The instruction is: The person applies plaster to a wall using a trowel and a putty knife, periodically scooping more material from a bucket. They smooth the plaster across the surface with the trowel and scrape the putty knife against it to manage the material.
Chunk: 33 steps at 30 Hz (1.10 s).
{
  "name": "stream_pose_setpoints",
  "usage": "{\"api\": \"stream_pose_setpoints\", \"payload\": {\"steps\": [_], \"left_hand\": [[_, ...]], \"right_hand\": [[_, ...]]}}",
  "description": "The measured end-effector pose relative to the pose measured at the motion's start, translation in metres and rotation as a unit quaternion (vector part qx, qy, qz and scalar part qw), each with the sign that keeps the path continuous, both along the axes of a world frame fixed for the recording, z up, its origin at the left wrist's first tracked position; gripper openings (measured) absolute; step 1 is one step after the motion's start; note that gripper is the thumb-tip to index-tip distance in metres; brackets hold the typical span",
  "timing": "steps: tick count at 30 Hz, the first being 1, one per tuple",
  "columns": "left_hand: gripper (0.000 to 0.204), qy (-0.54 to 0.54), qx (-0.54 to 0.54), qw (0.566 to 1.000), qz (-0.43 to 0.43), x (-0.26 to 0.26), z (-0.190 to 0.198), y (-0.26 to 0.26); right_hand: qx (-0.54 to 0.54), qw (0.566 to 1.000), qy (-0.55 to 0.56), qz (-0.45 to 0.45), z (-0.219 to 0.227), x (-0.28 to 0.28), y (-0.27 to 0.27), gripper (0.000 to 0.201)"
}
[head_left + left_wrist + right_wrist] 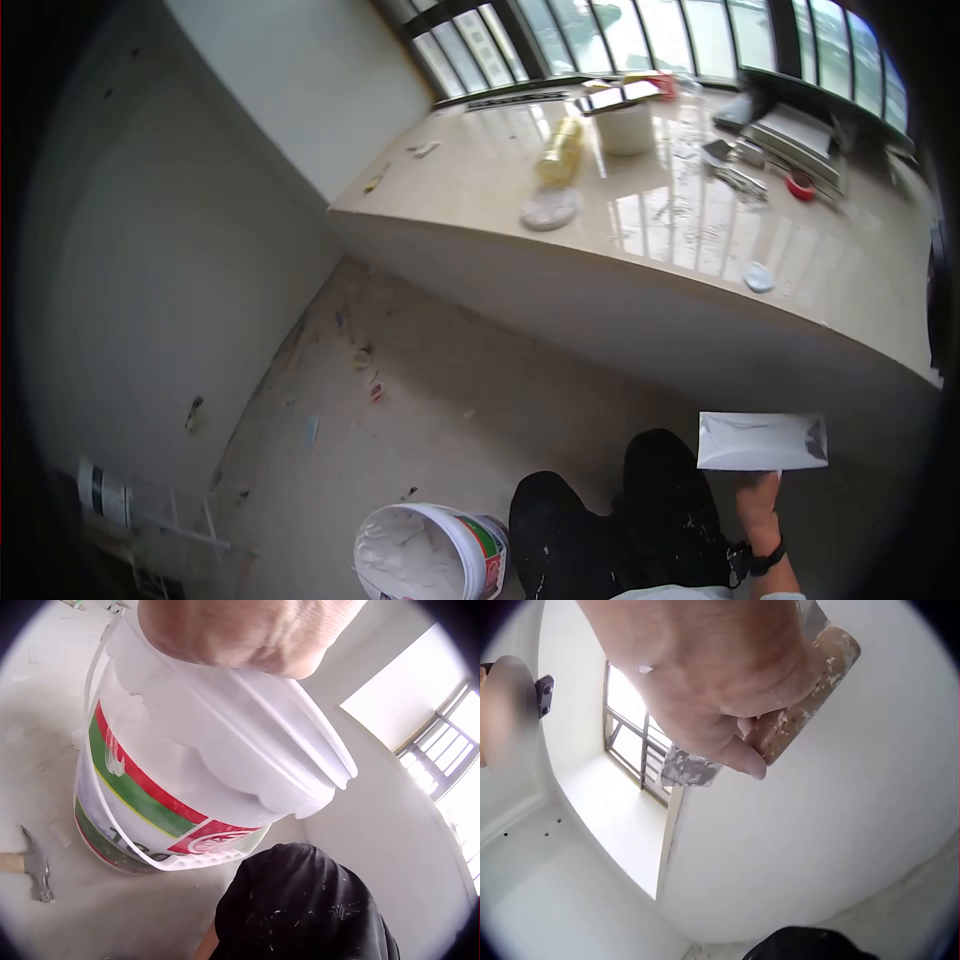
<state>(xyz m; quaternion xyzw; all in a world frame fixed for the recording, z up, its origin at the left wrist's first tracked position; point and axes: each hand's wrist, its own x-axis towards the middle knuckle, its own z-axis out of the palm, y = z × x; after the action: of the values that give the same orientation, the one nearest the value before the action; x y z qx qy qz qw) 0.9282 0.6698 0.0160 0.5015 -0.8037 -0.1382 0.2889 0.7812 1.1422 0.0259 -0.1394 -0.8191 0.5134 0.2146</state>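
Note:
My right hand [758,498] holds a wide plastering blade [762,441] upright in front of my knee. In the right wrist view the fingers [735,746] curl round its plaster-spattered wooden handle [810,697], and the blade [686,769] points away. My left hand [240,634] grips the rim of a white plastic bucket [187,772] with a red and green label. The same bucket [430,550], coated inside with white plaster, stands on the floor by my left knee. The head view does not show the left hand.
A hammer [30,866] lies on the floor beside the bucket. A broad glossy window ledge [700,250] ahead carries a yellow roll [560,150], a white tub [626,128], red tape [800,185] and tools. A wire rack [150,510] stands at lower left.

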Motion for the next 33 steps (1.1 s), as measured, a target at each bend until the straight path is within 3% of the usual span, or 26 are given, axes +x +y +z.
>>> {"api": "stream_pose_setpoints", "payload": {"steps": [3,5,7,9,12,16,19,21,22,25,29,31,33], "left_hand": [[0.048,-0.014,0.02,0.999,-0.021,-0.005,-0.009,0.0],[0.046,-0.016,0.039,0.999,-0.016,-0.01,0.008,0.01],[0.045,-0.02,0.061,0.998,-0.011,-0.012,0.012,0.008],[0.043,0.008,0.062,0.998,-0.004,-0.01,0.004,0.003],[0.041,0.016,0.039,0.999,-0.002,-0.004,-0.01,-0.003],[0.042,0.056,0.061,0.997,-0.005,-0.002,-0.012,-0.01],[0.043,0.042,0.077,0.996,-0.005,0.006,-0.025,-0.018],[0.042,0.053,0.017,0.998,-0.011,0.0,-0.034,-0.026],[0.049,0.032,0.051,0.998,-0.02,0.003,-0.031,-0.027],[0.047,-0.033,0.096,0.993,-0.062,0.004,-0.018,-0.037],[0.045,-0.086,0.166,0.982,-0.011,0.002,-0.015,-0.04],[0.044,0.044,0.152,0.987,0.017,0.003,-0.01,-0.031],[0.043,0.091,0.169,0.977,0.091,0.006,0.009,-0.009]], "right_hand": [[0.092,0.993,0.043,0.052,-0.031,-0.031,-0.037,0.019],[0.146,0.985,0.002,0.093,-0.025,-0.039,-0.045,0.021],[0.355,0.922,0.05,0.144,-0.025,-0.048,-0.058,0.027],[0.331,0.928,0.003,0.172,-0.025,-0.056,-0.069,0.032],[0.434,0.844,0.006,0.315,0.012,-0.076,-0.104,0.04],[0.381,0.836,0.015,0.395,0.032,-0.103,-0.158,0.028],[0.332,0.857,0.023,0.394,0.077,-0.11,-0.215,0.027],[0.292,0.85,0.025,0.437,0.108,-0.115,-0.238,0.026],[0.289,0.846,-0.036,0.446,0.124,-0.114,-0.246,0.025],[0.28,0.807,-0.158,0.495,0.185,-0.113,-0.276,0.027],[0.341,0.726,-0.209,0.559,0.243,-0.115,-0.306,0.032],[0.382,0.689,-0.2,0.582,0.264,-0.113,-0.326,0.032],[0.399,0.658,-0.195,0.608,0.283,-0.108,-0.358,0.033]]}}
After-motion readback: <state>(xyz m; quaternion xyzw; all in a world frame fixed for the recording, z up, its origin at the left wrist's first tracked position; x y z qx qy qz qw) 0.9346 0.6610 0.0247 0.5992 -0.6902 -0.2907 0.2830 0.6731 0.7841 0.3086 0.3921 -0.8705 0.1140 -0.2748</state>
